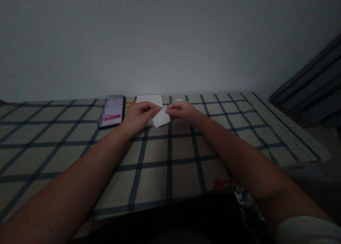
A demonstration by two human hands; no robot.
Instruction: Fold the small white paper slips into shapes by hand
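A small white piece of paper [162, 118] is held up between my two hands over the table. My left hand [138, 116] pinches its upper left edge between thumb and fingers. On the other side, my right hand [183, 111] grips the upper right edge with thumb and forefinger. Behind my left hand lies a white pad or stack of paper [149, 99], partly covered by the hand. Something white [179, 100] shows just behind my right hand, too hidden to name. To the left of my left hand a phone [113, 112] rests with its screen lit.
A checked cloth [157, 180] covers the table, which meets a pale wall [170, 41] at the back. Dark folded fabric, perhaps a curtain [311, 77], hangs at the right. An orange printed figure [222, 183] lies near the front edge.
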